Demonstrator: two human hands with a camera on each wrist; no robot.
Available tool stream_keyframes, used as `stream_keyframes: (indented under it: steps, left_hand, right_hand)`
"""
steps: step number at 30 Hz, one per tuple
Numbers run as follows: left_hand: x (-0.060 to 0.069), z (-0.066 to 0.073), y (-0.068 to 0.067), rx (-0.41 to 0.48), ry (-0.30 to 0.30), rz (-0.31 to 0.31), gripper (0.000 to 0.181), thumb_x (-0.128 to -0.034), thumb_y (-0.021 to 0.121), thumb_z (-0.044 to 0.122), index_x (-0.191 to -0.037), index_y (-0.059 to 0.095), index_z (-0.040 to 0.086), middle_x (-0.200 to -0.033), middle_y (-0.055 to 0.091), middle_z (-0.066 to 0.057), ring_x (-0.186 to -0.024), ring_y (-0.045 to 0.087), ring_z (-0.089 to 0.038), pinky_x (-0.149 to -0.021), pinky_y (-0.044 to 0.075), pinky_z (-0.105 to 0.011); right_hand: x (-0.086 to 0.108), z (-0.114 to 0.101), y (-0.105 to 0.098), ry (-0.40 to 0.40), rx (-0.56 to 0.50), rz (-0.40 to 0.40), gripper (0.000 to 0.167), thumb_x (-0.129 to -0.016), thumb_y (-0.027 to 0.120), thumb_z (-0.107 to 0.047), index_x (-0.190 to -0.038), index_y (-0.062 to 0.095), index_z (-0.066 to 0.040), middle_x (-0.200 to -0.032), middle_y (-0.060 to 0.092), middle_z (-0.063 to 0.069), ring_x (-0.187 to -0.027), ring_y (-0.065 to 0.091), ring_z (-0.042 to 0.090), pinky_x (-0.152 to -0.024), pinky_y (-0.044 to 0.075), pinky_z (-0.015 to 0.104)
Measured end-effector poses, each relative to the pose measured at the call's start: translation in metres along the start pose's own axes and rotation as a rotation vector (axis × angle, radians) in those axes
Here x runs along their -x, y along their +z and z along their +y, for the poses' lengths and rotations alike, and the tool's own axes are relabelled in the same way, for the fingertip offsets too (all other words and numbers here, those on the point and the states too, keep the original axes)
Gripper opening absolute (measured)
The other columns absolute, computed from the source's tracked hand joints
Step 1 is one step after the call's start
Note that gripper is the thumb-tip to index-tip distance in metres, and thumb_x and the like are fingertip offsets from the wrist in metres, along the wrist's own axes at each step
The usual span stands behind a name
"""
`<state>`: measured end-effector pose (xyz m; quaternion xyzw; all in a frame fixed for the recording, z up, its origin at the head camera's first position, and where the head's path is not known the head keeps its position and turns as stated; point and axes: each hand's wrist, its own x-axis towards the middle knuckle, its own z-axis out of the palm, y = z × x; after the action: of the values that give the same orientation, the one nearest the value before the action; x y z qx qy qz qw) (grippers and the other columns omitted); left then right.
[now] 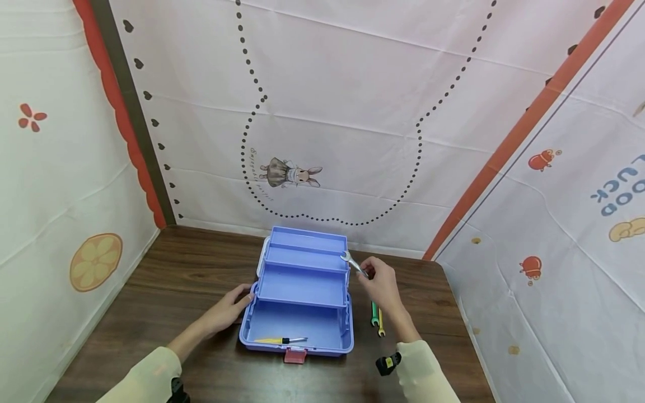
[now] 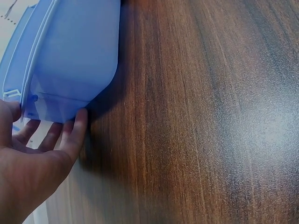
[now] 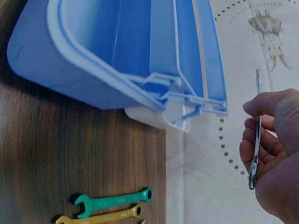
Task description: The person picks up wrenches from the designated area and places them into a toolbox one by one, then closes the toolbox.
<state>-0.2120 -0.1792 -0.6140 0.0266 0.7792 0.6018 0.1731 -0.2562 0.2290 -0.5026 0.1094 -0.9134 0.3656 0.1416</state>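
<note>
A blue toolbox (image 1: 294, 324) stands open on the table, its stepped trays raised. My left hand (image 1: 224, 311) holds its left side; in the left wrist view the fingers (image 2: 79, 123) curl against the box's end wall (image 2: 70, 70), thumb at the rim. Pinched between thumb and fingers of my right hand (image 1: 381, 284), a silver wrench (image 1: 355, 265) has its open end over the trays' right edge. The right wrist view shows the wrench (image 3: 258, 135) edge-on, beside the raised trays (image 3: 212, 56). A yellow-handled screwdriver (image 1: 274, 340) lies in the bottom compartment.
Right of the toolbox, a green wrench (image 1: 374, 314) and a yellow wrench (image 1: 381, 326) lie side by side on the wooden table (image 1: 201, 252). Part of another metal piece (image 3: 143, 221) shows at the right wrist view's lower edge. Printed cloth walls (image 1: 332, 140) surround the table.
</note>
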Motion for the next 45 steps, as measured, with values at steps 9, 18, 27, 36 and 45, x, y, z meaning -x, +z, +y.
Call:
stream_keyframes:
  steps: [9,18,27,36,45]
  left_hand:
    - [0.0,-0.001,-0.002,0.024,0.027,-0.01,0.051,-0.1144,0.051,0.031,-0.155,0.044,0.001,-0.148,0.052,-0.025,-0.129,0.059,-0.038,-0.09,0.063,-0.046]
    - [0.001,-0.002,-0.001,0.069,0.028,-0.023,0.052,-0.1139,0.052,0.03,-0.155,0.043,0.001,-0.149,0.05,-0.025,-0.132,0.057,-0.04,-0.093,0.062,-0.048]
    - [0.002,0.0,0.001,0.068,0.012,-0.01,0.05,-0.1143,0.051,0.03,-0.155,0.043,0.001,-0.149,0.051,-0.025,-0.129,0.059,-0.039,-0.092,0.062,-0.048]
    - [0.004,0.002,0.001,0.035,0.006,-0.001,0.053,-0.114,0.052,0.032,-0.156,0.043,0.001,-0.15,0.05,-0.026,-0.129,0.059,-0.039,-0.09,0.063,-0.047]
    - [0.0,-0.002,0.001,0.024,0.009,-0.014,0.057,-0.1143,0.05,0.038,-0.156,0.041,0.001,-0.151,0.047,-0.028,-0.13,0.058,-0.038,-0.093,0.062,-0.046]
  right_hand:
    - [-0.001,-0.018,0.02,-0.047,0.0,-0.053,0.013,-0.089,0.079,-0.001,-0.093,0.07,-0.009,-0.084,0.064,0.002,-0.076,0.059,0.02,-0.064,0.048,0.028]
    - [0.002,-0.026,0.045,-0.132,-0.014,-0.086,0.019,-0.084,0.083,0.002,-0.09,0.069,-0.009,-0.083,0.064,0.002,-0.075,0.059,0.015,-0.065,0.05,0.026]
    - [0.007,-0.04,0.068,-0.165,-0.03,-0.135,0.017,-0.087,0.082,0.001,-0.091,0.07,-0.009,-0.087,0.064,0.002,-0.079,0.06,0.016,-0.069,0.053,0.028]
    - [0.011,-0.044,0.088,-0.185,-0.056,-0.153,0.018,-0.086,0.082,0.002,-0.091,0.07,-0.009,-0.088,0.064,0.001,-0.081,0.06,0.013,-0.07,0.054,0.026]
    - [0.016,-0.053,0.101,-0.2,-0.054,-0.16,0.018,-0.086,0.083,0.002,-0.09,0.07,-0.01,-0.087,0.063,0.0,-0.08,0.06,0.015,-0.069,0.053,0.026]
